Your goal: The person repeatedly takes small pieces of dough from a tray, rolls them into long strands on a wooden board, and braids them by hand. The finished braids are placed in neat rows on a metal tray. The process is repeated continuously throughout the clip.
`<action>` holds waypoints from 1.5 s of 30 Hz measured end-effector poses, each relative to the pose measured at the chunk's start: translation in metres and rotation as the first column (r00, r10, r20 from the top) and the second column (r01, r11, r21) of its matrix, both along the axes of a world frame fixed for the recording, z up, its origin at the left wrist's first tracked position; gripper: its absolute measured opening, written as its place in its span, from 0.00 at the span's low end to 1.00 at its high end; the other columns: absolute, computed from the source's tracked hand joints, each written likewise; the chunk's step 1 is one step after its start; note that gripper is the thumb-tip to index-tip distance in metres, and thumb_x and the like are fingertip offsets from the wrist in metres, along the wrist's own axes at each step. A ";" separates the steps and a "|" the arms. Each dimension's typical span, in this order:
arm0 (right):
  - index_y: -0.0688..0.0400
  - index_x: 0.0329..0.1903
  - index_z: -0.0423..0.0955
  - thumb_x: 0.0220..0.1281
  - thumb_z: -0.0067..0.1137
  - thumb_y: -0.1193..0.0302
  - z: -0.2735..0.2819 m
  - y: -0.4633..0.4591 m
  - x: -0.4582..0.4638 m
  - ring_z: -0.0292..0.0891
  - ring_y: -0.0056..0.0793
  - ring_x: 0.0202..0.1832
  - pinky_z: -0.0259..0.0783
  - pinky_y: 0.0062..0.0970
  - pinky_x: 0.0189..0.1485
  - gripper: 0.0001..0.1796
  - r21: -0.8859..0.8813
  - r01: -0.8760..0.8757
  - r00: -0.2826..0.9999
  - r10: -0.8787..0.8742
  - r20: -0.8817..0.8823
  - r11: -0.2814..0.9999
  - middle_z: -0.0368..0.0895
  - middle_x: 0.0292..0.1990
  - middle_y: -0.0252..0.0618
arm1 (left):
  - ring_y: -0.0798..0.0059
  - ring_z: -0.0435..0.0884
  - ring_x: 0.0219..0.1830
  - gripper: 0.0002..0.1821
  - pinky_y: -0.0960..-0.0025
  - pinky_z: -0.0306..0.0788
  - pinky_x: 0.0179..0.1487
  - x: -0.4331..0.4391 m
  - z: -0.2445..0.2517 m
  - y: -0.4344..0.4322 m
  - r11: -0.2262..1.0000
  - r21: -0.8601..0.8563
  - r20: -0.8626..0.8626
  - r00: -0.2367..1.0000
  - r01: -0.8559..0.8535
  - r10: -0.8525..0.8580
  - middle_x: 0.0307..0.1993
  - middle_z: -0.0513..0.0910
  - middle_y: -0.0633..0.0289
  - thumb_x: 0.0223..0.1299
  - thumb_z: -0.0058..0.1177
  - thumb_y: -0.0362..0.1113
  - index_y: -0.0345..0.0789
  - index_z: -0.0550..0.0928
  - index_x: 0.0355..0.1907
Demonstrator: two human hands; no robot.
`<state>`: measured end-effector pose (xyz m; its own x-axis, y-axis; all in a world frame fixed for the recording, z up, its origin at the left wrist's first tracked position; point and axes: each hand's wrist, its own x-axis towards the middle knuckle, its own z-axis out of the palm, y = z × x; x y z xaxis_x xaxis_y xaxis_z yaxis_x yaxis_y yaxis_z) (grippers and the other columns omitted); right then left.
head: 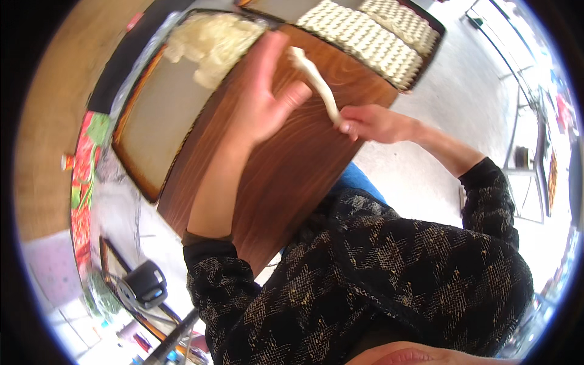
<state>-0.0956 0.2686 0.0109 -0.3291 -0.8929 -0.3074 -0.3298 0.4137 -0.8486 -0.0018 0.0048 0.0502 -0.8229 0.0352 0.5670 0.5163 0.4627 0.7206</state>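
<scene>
A pale strand of dough (pixel 320 86) slants above the brown wooden board (pixel 292 155), its lower end pinched between the thumb and fingers of my right hand (pixel 376 123). My left hand (pixel 267 98) is over the board beside the strand, blurred, with its thumb and fingers spread and nothing seen in it. Beyond the board at the top right lie rows of twisted dough pieces (pixel 365 41) on a dark-rimmed tray. A heap of pale, soft material (pixel 212 43), perhaps dough, rests at the far end of the metal tray to the left.
The metal tray (pixel 159 123) with a browned rim lies along the board's left side. Part of another tray (pixel 269 7) shows at the top. A black pot-like object (pixel 148 283) stands at the lower left, and a metal-framed stand (pixel 524 173) is at the right.
</scene>
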 end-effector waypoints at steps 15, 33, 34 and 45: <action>0.46 0.75 0.59 0.78 0.37 0.61 -0.027 -0.035 -0.028 0.44 0.43 0.80 0.39 0.46 0.82 0.27 0.047 -0.083 0.412 0.077 -0.908 0.995 0.57 0.76 0.43 | 0.59 0.84 0.48 0.13 0.51 0.75 0.61 0.104 -0.029 -0.048 0.403 0.817 0.529 0.815 -0.413 -0.237 0.38 0.83 0.57 0.70 0.51 0.30 0.34 0.76 0.55; 0.60 0.43 0.72 0.72 0.48 0.48 -0.008 -0.059 -0.068 0.78 0.44 0.47 0.75 0.44 0.48 0.25 -0.232 0.217 0.742 -0.315 -0.592 0.948 0.75 0.45 0.43 | 0.65 0.82 0.43 0.20 0.51 0.70 0.66 0.137 -0.061 -0.035 0.192 0.977 -0.015 0.929 0.092 -0.371 0.27 0.75 0.63 0.74 0.49 0.43 0.25 0.79 0.51; 0.60 0.47 0.72 0.73 0.49 0.49 -0.009 -0.072 -0.067 0.75 0.46 0.53 0.73 0.45 0.53 0.24 -0.153 0.186 0.676 -0.239 -0.697 0.971 0.75 0.50 0.44 | 0.66 0.82 0.43 0.21 0.51 0.71 0.66 0.133 -0.061 -0.037 0.089 0.996 0.041 0.838 0.009 -0.545 0.30 0.77 0.61 0.73 0.50 0.42 0.24 0.77 0.54; 0.53 0.74 0.58 0.76 0.44 0.52 -0.040 -0.082 -0.053 0.52 0.47 0.76 0.46 0.48 0.78 0.32 -0.198 0.039 0.302 -0.201 -0.932 0.979 0.59 0.74 0.47 | 0.69 0.79 0.41 0.10 0.64 0.74 0.50 0.293 -0.052 -0.174 0.531 0.536 0.419 0.752 -0.657 0.508 0.38 0.82 0.60 0.69 0.55 0.35 0.33 0.80 0.48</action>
